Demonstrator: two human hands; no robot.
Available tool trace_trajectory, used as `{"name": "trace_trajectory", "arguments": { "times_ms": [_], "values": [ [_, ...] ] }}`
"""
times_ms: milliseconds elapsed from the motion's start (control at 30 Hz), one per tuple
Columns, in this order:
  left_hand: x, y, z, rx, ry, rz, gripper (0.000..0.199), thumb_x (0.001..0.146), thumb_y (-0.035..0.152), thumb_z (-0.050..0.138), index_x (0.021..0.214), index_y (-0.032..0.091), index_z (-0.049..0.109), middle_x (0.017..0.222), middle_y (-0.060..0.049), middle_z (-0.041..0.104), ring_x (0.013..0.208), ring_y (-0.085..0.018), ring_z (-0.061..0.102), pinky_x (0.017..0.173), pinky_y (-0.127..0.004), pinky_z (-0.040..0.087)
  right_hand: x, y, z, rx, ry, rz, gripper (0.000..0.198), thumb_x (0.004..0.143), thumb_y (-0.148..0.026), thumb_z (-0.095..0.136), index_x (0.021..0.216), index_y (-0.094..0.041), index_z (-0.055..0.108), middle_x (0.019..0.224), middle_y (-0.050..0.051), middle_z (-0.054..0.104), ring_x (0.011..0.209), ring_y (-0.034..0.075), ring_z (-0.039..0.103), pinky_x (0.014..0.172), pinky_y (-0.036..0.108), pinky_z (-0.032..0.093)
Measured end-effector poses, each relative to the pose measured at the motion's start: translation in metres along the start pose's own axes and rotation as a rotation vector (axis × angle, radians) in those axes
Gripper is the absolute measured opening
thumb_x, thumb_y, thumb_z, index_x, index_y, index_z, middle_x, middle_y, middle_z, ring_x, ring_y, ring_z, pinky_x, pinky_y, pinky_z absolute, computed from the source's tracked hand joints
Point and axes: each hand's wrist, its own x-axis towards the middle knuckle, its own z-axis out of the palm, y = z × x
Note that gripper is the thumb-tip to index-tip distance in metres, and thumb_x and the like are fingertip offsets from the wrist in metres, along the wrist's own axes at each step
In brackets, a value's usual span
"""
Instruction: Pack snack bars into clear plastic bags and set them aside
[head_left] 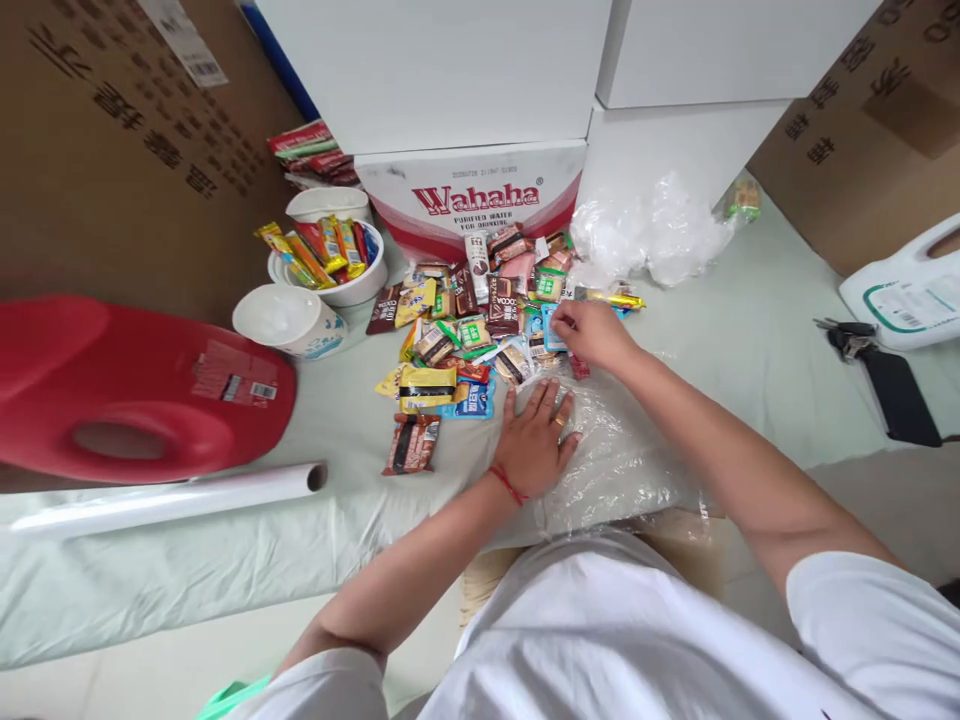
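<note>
Near the middle of the counter (pixel 712 300), the right hand (pixel 591 336) has its fingertips bunched on a blue packet (pixel 551 342) at the snack pile's right side; I can't tell whether it's gripped. The left hand (pixel 534 440) lies flat, fingers spread, by a clear plastic sheet (pixel 622 455) reaching the front edge. I'd call this step picking; lifting the packet would call for a firm pinch.

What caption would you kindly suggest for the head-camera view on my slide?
Left hand spread on clear plastic, right hand at a blue packet among assorted wrapped snacks.
</note>
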Motion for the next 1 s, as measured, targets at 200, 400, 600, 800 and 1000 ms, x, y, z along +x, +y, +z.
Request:
{"name": "trace_trajectory", "arguments": {
  "times_ms": [200,400,600,800,1000],
  "values": [
    [0.0,-0.003,0.001,-0.044,-0.016,0.013,0.058,0.104,0.048,0.042,0.154,0.021,0.049,0.167,-0.016,0.039,0.156,-0.034,0.031,0.126,-0.07,0.013,0.051,-0.065,0.045,-0.079,0.055,0.15,0.073,0.099,-0.065,0.049,0.138,-0.003,0.049,0.126,0.027,0.067,0.115,0.039,0.067,0.092,0.045,0.052],
    [-0.001,-0.006,0.002,-0.087,-0.003,0.027,0.058,0.105,0.048,0.039,0.155,0.019,0.046,0.167,-0.016,0.038,0.157,-0.031,0.029,0.125,-0.071,0.017,0.04,-0.055,0.047,-0.152,0.005,0.139,0.046,0.097,-0.044,0.057,0.124,-0.007,0.061,0.123,0.026,0.068,0.113,0.039,0.068,0.091,0.043,0.053],
    [-0.002,-0.007,0.0,-0.132,0.029,0.022,0.058,0.104,0.048,0.041,0.154,0.02,0.048,0.167,-0.016,0.038,0.156,-0.032,0.031,0.126,-0.068,0.016,0.021,-0.033,0.026,-0.116,0.09,0.16,0.043,0.094,-0.051,0.058,0.116,-0.014,0.065,0.112,0.02,0.073,0.102,0.036,0.069,0.085,0.04,0.052],
    [-0.001,-0.009,0.002,-0.144,0.005,0.039,0.051,0.102,0.045,0.046,0.146,0.022,0.058,0.161,-0.015,0.047,0.155,-0.035,0.033,0.127,-0.071,0.013,0.072,-0.096,0.048,-0.049,0.127,0.098,0.062,0.097,-0.056,0.056,0.135,-0.008,0.05,0.119,0.024,0.07,0.113,0.041,0.066,0.095,0.05,0.051],
    [-0.003,-0.012,0.007,-0.202,0.06,0.055,0.05,0.101,0.039,0.048,0.147,0.021,0.056,0.152,-0.013,0.058,0.15,-0.034,0.04,0.128,-0.07,0.012,0.104,-0.121,0.068,-0.055,0.056,0.178,0.057,0.092,-0.042,0.069,0.134,-0.009,0.049,0.124,0.023,0.071,0.114,0.038,0.069,0.096,0.049,0.054]
  ]
}}
